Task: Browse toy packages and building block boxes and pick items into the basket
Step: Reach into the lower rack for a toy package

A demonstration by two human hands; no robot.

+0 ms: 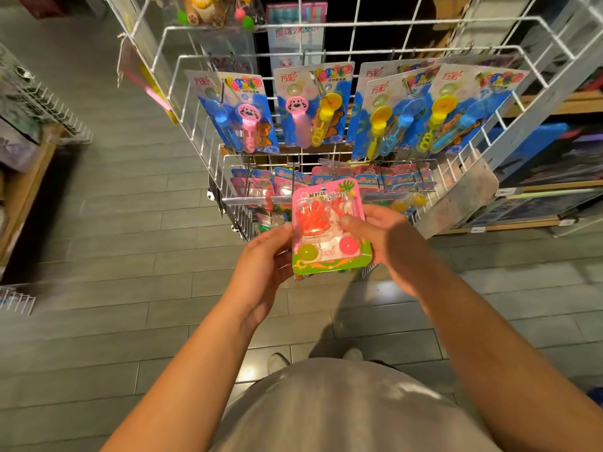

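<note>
Grey floor tiles ran beneath a white wire rack (326,158) of hung bubble-wand cards (313,109), while the left hand (264,256) and right hand (388,243) each pinched an edge of the pink toy package (329,230) — tilted face-up, seemingly for inspection — no basket in view.

Head camera; looks forward-down, close over hands (326,252); single view

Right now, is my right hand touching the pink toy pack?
Touching. The head view shows the right hand gripping the pink toy pack at its right edge, thumb pressed onto the front blister; the left hand holds the opposite edge.
</note>
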